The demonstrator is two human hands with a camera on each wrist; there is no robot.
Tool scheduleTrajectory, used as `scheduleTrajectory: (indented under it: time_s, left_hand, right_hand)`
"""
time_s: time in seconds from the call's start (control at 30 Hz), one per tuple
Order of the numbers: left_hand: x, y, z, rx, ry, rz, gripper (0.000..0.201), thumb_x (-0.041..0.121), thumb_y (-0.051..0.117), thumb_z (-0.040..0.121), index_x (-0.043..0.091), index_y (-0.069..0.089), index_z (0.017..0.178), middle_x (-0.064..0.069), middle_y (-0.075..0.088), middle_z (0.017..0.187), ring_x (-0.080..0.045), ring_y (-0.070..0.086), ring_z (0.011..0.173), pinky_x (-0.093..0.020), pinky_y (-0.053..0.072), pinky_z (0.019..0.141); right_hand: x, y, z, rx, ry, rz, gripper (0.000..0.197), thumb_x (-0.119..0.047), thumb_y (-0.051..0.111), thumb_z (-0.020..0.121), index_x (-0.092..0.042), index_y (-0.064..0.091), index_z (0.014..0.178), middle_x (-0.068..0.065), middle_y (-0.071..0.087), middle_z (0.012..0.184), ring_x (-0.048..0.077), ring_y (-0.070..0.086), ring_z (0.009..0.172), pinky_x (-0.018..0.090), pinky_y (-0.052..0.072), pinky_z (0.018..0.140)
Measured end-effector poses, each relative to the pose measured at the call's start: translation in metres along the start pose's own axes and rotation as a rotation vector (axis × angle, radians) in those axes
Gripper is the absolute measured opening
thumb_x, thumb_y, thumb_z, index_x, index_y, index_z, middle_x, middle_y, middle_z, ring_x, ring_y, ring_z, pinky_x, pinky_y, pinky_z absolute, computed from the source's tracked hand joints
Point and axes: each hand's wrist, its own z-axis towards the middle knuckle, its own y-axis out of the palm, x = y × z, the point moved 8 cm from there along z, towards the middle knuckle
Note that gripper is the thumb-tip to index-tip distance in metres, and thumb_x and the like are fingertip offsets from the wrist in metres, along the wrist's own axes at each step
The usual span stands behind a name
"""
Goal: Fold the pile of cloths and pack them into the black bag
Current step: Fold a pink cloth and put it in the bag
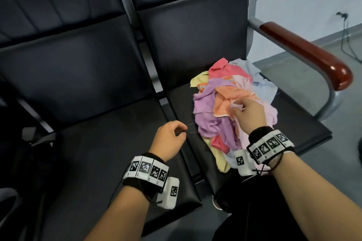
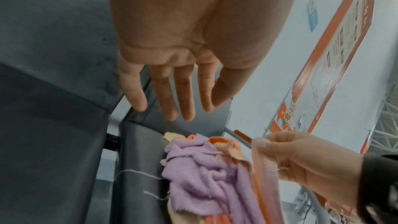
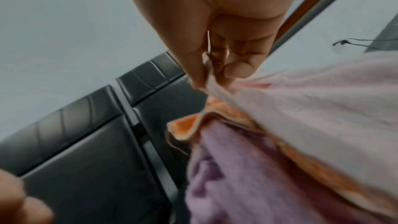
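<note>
Both of my forearms come in from the bottom of the head view, each wrist wrapped in a black band with white coded tags. Beyond them the pile of cloths lies on the right-hand seat of a row of black padded chairs, stretched lengthwise from the seat's front edge toward the backrest, its far end pointing at the crease where seat meets back. Purple, orange, pink, yellow and pale blue pieces are crumpled together in it. My right hand rests on top of the pile with its grip closed: thumb and fingers pinch the corner of a pale pink cloth, which fans out from the pinch over an orange cloth and a purple cloth. My left hand hangs over the gap between the two seats, just left of the pile, holding nothing; from above the fingers look loosely curled, while the left wrist view shows them fairly straight and relaxed. Two loose white threads trail from the pile toward it. To the right of the pile, a red-brown armrest on a grey metal frame borders the seat.
</note>
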Motion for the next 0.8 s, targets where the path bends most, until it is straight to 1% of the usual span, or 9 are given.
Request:
scheduleTrajectory:
  time_s: [0.07,0.1,0.17,0.23,0.3,0.43,0.57,0.67,0.8]
  left_hand:
    - [0.008,-0.009,-0.008,0.013,0.029,-0.032,0.018,0.01,0.066,0.088,0.022,0.073,0.099,0.009,0.072,0.098,-0.007,0.066,0.096,-0.027,0.052,0.093]
    - [0.012,-0.014,-0.013,0.017,0.043,-0.053,0.018,0.011,0.067,0.088,0.023,0.073,0.1,0.01,0.072,0.098,-0.006,0.066,0.096,-0.028,0.052,0.093]
    - [0.022,-0.026,-0.024,0.022,0.073,-0.114,0.02,0.011,0.068,0.088,0.022,0.072,0.104,0.01,0.071,0.099,-0.005,0.066,0.096,-0.031,0.054,0.094]
    - [0.032,-0.04,-0.038,0.017,0.106,-0.204,0.025,0.012,0.071,0.088,0.022,0.069,0.111,0.008,0.071,0.104,-0.007,0.066,0.1,-0.036,0.054,0.096]
    - [0.039,-0.057,-0.054,0.009,0.141,-0.309,0.036,0.016,0.074,0.087,0.027,0.064,0.12,0.008,0.069,0.111,-0.008,0.066,0.105,-0.037,0.055,0.097]
    - [0.037,-0.1,-0.091,0.045,0.203,-0.437,0.047,0.021,0.076,0.087,0.039,0.055,0.126,0.015,0.068,0.117,0.0,0.064,0.111,-0.029,0.055,0.094]
    - [0.012,-0.148,-0.132,0.189,0.26,-0.471,0.055,0.018,0.066,0.094,0.037,0.048,0.142,0.019,0.066,0.125,0.003,0.059,0.119,-0.023,0.051,0.099]
    - [-0.028,-0.186,-0.168,0.376,0.241,-0.54,0.037,0.016,0.06,0.098,0.037,0.061,0.128,0.016,0.071,0.117,0.002,0.064,0.112,-0.016,0.052,0.091]
    - [-0.101,-0.222,-0.222,0.568,0.132,-0.472,0.022,0.008,0.056,0.097,0.024,0.07,0.091,0.008,0.072,0.086,0.001,0.065,0.08,-0.013,0.049,0.069]
  right_hand:
    - [-0.029,-0.011,-0.009,0.03,-0.097,0.037,0.005,-0.02,0.07,0.087,-0.021,0.07,0.091,-0.006,0.067,0.082,0.009,0.061,0.077,0.026,0.041,0.073]
    - [-0.048,-0.016,-0.016,0.044,-0.154,0.087,0.007,-0.021,0.07,0.086,-0.027,0.068,0.086,-0.014,0.064,0.08,-0.001,0.058,0.073,0.024,0.042,0.071]
    - [-0.093,-0.025,-0.033,0.053,-0.266,0.207,0.017,-0.021,0.072,0.085,-0.035,0.064,0.081,-0.02,0.063,0.078,-0.008,0.056,0.071,0.013,0.04,0.068]
    - [-0.138,-0.028,-0.053,0.013,-0.334,0.349,0.012,-0.02,0.073,0.085,-0.03,0.068,0.082,-0.016,0.066,0.08,-0.005,0.06,0.075,0.01,0.044,0.069]
    - [-0.183,-0.024,-0.075,-0.062,-0.389,0.454,0.003,-0.019,0.074,0.085,-0.02,0.071,0.086,-0.009,0.07,0.082,0.004,0.064,0.077,0.021,0.052,0.071]
    - [-0.265,-0.003,-0.13,-0.231,-0.502,0.573,0.001,-0.02,0.073,0.088,-0.02,0.072,0.088,-0.005,0.071,0.083,0.009,0.068,0.08,0.023,0.055,0.073]
    - [-0.328,0.034,-0.185,-0.407,-0.554,0.619,0.004,-0.017,0.071,0.089,-0.015,0.073,0.092,-0.002,0.071,0.084,0.012,0.069,0.083,0.03,0.059,0.078]
    - [-0.357,0.068,-0.223,-0.513,-0.579,0.678,0.007,-0.016,0.071,0.089,-0.013,0.075,0.094,0.0,0.074,0.088,0.013,0.071,0.087,0.03,0.06,0.08]
    - [-0.364,0.129,-0.277,-0.654,-0.572,0.702,0.013,-0.015,0.069,0.091,-0.015,0.075,0.103,-0.001,0.075,0.091,0.013,0.072,0.085,0.03,0.06,0.077]
